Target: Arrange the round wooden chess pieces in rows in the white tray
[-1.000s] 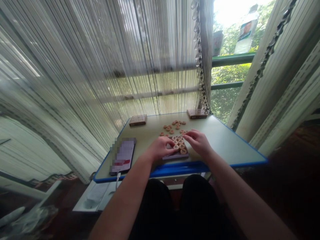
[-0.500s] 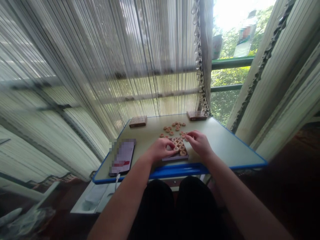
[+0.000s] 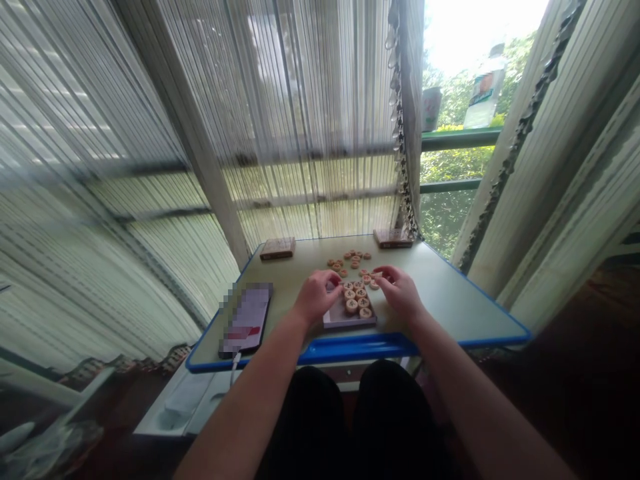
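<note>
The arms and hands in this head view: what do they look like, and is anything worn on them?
They are a person's own. The left hand and right hand show no gloves, and the forearms no sleeves, watch or bracelet. Rings are too small to tell. Below, dark clothing covers the knees.

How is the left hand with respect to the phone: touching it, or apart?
Apart. The head view plainly shows a strip of tabletop between the left hand and the phone.
</note>
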Demonstrator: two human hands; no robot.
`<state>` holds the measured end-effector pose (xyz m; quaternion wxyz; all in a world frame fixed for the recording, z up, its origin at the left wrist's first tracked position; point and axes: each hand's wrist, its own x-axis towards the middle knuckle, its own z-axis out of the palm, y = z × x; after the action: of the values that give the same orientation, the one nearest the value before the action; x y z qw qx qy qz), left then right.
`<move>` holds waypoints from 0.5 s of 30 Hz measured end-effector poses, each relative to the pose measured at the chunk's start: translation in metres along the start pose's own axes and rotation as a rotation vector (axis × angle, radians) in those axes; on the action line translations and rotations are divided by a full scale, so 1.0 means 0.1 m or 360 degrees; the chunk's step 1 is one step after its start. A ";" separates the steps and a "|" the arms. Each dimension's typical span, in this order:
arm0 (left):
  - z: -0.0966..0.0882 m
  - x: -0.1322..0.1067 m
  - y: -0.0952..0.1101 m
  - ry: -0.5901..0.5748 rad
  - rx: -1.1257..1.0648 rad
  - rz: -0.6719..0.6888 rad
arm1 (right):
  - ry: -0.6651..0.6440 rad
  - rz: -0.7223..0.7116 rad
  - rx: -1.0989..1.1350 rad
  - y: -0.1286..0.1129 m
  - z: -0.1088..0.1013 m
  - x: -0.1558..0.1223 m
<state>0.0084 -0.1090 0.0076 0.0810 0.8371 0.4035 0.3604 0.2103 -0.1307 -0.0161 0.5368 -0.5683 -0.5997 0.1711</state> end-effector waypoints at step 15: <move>0.10 0.97 -0.14 -0.0299 0.0021 -0.0368 | -0.0487 -0.0095 -0.0539 0.01 -0.08 0.85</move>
<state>0.0469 -0.0269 0.0464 0.1539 0.8156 0.4902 0.2661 0.2360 -0.0598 0.0245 0.3414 -0.5997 -0.7108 0.1363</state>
